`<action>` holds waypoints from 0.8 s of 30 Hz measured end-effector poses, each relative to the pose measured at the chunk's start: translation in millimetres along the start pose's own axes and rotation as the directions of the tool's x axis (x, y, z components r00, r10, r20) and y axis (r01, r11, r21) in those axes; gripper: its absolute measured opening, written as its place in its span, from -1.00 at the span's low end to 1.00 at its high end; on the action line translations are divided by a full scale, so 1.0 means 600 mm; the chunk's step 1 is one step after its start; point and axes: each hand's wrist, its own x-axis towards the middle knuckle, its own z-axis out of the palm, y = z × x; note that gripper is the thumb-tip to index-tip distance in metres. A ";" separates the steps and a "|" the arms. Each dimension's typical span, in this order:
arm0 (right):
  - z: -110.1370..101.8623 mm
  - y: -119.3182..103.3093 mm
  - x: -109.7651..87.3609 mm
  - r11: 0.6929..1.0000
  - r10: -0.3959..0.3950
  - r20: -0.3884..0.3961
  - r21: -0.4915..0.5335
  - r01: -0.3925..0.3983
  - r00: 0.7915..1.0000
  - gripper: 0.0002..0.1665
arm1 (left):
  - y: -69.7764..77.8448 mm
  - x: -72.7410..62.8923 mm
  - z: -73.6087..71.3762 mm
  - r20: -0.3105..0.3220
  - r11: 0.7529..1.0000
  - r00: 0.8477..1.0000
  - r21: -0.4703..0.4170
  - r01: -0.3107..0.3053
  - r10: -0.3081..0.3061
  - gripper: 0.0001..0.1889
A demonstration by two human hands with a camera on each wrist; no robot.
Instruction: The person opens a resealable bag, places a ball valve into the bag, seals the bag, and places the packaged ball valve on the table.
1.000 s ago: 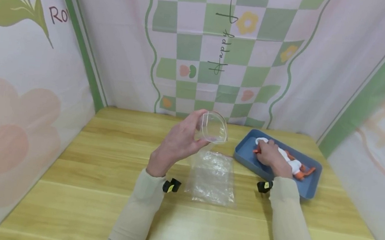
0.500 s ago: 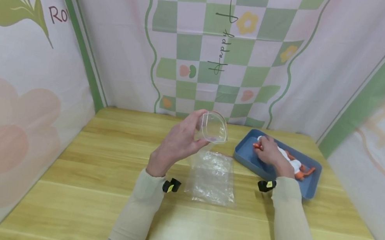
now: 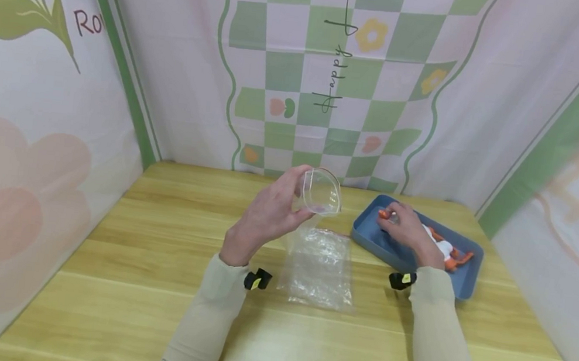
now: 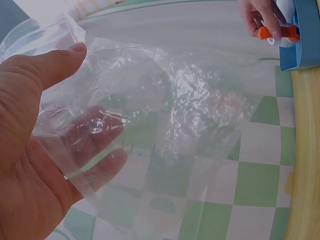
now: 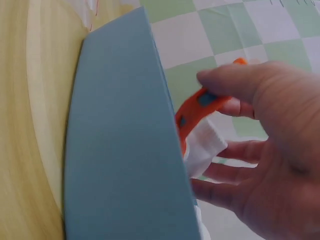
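My left hand (image 3: 270, 214) holds a clear zip bag (image 3: 323, 193) with its mouth spread into a round opening. In the left wrist view the thumb lies at the bag's rim, and fingers show through the film (image 4: 170, 115). My right hand (image 3: 407, 231) is over the far left part of the blue tray (image 3: 375, 242). Between thumb and fingers it pinches an orange strip (image 5: 197, 107) with small square patches, beside a white piece (image 5: 204, 145). More white pieces (image 3: 443, 248) and orange pieces (image 3: 458, 262) lie in the tray, partly hidden by the hand.
Another clear zip bag (image 3: 324, 272) lies flat on the wooden table (image 3: 304, 347), between my forearms. Fabric walls (image 3: 321, 78) with printed patterns enclose the table at the back and both sides.
My right hand has shifted slightly toward the back left and lifted a little with the orange strip. The left hand and its bag hold still.
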 end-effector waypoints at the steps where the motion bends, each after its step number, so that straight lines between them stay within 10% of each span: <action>1: 0.000 -0.001 0.000 1.000 0.000 -0.002 0.015 0.000 1.000 -0.71 | 0.000 0.000 0.000 0.003 1.000 1.000 0.002 0.002 -0.002 -0.23; 16: 0.020 0.003 0.014 0.993 -0.057 -0.087 0.097 0.065 0.995 -0.56 | 0.002 0.002 0.001 -0.003 1.000 1.000 0.000 -0.007 0.007 -0.27; 24: 0.016 0.003 0.009 0.953 0.035 0.010 0.300 -0.037 0.999 -0.43 | 0.001 0.001 0.001 -0.003 1.000 1.000 -0.007 -0.001 0.001 -0.28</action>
